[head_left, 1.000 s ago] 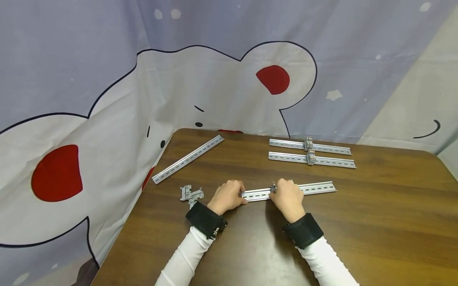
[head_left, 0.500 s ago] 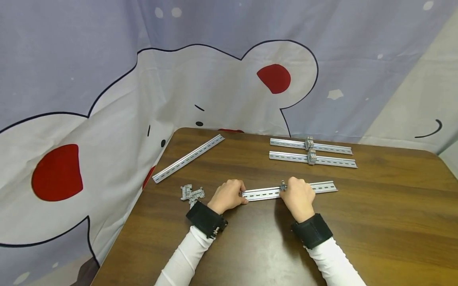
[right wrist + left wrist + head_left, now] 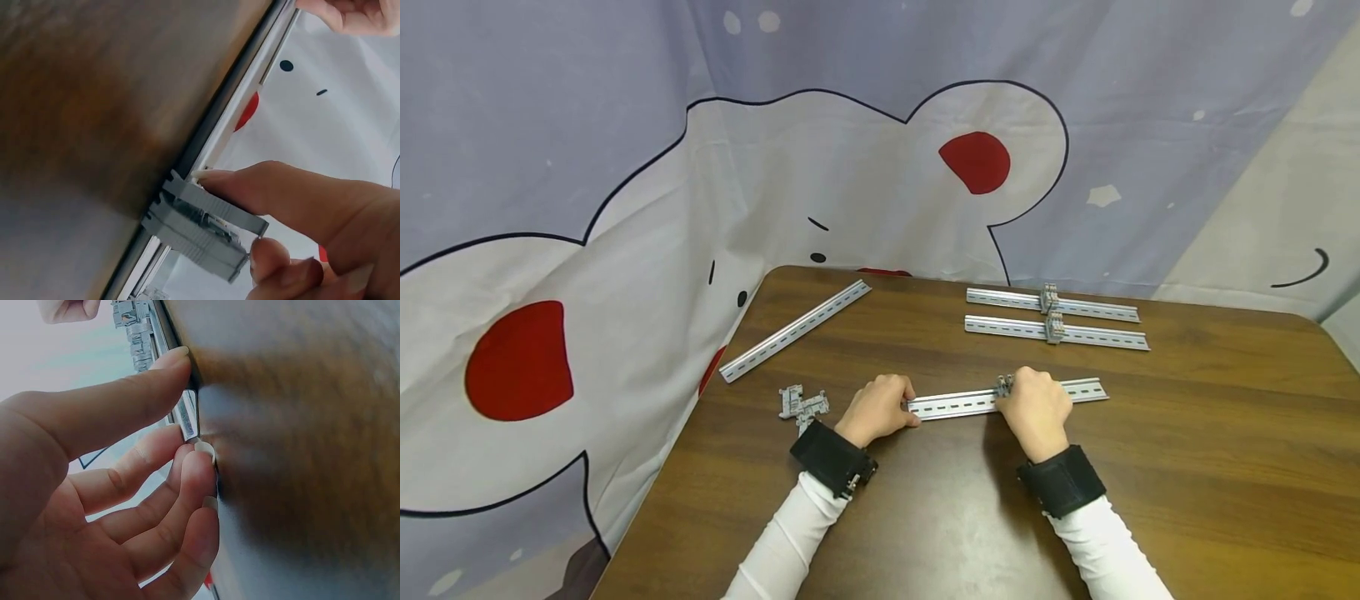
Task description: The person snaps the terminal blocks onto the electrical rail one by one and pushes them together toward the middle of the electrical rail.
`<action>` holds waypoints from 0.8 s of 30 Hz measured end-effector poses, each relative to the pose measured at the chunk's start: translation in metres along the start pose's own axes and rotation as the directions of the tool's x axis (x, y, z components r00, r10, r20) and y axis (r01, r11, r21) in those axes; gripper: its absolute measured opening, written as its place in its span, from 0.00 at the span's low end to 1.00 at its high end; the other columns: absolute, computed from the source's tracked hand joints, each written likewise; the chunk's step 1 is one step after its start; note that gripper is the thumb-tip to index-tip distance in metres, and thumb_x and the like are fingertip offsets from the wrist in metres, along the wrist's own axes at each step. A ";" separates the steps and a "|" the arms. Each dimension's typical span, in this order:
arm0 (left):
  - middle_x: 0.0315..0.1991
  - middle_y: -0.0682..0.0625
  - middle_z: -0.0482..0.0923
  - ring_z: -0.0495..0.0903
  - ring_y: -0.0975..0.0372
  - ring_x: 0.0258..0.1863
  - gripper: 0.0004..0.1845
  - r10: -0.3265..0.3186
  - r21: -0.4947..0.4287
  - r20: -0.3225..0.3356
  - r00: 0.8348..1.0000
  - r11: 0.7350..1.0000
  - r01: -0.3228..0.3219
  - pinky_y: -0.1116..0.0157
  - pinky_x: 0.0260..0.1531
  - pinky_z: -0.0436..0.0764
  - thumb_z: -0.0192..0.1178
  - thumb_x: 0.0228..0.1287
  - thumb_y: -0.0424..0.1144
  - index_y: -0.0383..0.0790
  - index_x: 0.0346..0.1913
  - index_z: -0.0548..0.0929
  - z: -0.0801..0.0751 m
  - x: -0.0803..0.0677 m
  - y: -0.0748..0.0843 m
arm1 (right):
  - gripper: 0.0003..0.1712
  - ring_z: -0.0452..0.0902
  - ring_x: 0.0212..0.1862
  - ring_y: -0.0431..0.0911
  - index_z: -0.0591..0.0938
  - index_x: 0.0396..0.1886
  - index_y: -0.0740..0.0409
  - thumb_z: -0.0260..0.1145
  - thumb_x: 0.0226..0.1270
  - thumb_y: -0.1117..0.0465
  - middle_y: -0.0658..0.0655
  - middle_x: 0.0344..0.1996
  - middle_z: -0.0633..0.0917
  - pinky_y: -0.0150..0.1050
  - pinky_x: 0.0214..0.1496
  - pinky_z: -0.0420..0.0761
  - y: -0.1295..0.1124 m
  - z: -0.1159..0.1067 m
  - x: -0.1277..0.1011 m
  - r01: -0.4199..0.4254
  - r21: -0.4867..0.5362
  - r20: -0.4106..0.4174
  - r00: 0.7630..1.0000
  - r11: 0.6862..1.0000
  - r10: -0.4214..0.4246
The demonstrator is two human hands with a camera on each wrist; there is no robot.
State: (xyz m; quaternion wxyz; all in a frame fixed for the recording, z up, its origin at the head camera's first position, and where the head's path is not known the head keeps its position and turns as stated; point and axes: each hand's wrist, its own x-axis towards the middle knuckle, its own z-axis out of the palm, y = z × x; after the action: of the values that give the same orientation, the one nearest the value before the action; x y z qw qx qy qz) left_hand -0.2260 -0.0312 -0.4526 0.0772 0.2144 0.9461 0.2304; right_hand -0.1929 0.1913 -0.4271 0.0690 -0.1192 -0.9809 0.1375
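A slotted silver DIN rail [image 3: 951, 406] lies across the table in front of me. My left hand [image 3: 877, 408] holds its left end between thumb and fingers; the left wrist view shows the rail's end [image 3: 188, 414] there. On the rail, right of its middle, grey terminal blocks [image 3: 197, 234] stand upright side by side. My right hand [image 3: 1036, 414] pinches them, its thumb [image 3: 244, 184] along one side and curled fingers at the outer end. In the head view that hand hides most of the blocks and a stretch of rail.
Several loose grey terminal blocks [image 3: 803, 406] lie left of my left hand. A bare rail [image 3: 793, 332] lies slanted at the back left. At the back right are two rails [image 3: 1000, 326], each carrying a cluster of terminal blocks [image 3: 1054, 327]. A printed curtain [image 3: 850, 183] hangs behind the table.
My right hand has moved right along the rail, and the terminal blocks have shifted right with it. My left hand stays at the rail's left end.
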 end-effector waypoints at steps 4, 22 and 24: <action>0.33 0.51 0.82 0.79 0.60 0.30 0.18 0.003 -0.004 0.001 1.000 1.000 -0.003 0.62 0.30 0.77 0.75 0.49 0.45 0.40 0.42 0.85 -0.001 0.001 0.002 | 0.14 0.80 0.25 0.64 0.79 0.16 0.62 0.73 0.44 0.58 0.71 0.24 0.83 0.51 0.16 0.70 0.005 -0.006 0.002 -0.014 0.027 0.010 1.000 1.000 0.014; 0.58 0.39 0.78 0.79 0.48 0.56 0.30 -0.057 -0.053 0.136 0.989 0.996 0.065 0.51 0.53 0.77 0.63 0.63 0.51 0.33 0.60 0.75 -0.073 -0.037 -0.016 | 0.16 0.78 0.26 0.55 0.80 0.21 0.63 0.70 0.53 0.54 0.67 0.27 0.84 0.48 0.20 0.74 0.017 0.003 0.011 0.024 0.051 0.161 0.986 0.998 -0.032; 0.58 0.37 0.78 0.78 0.47 0.56 0.30 -0.065 -0.056 0.131 0.989 0.996 0.072 0.50 0.53 0.77 0.61 0.64 0.51 0.32 0.61 0.74 -0.082 -0.040 -0.019 | 0.15 0.80 0.27 0.58 0.79 0.21 0.63 0.70 0.52 0.55 0.68 0.28 0.84 0.50 0.21 0.75 0.022 0.002 0.012 0.011 0.052 0.151 0.988 0.999 -0.019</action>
State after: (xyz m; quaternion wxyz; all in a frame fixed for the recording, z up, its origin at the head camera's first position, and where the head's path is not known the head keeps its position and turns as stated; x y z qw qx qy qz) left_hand -0.2173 -0.0973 -0.3871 0.1524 0.1937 0.9385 0.2420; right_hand -0.1997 0.2138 -0.4337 -0.0014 -0.0994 -0.9803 0.1705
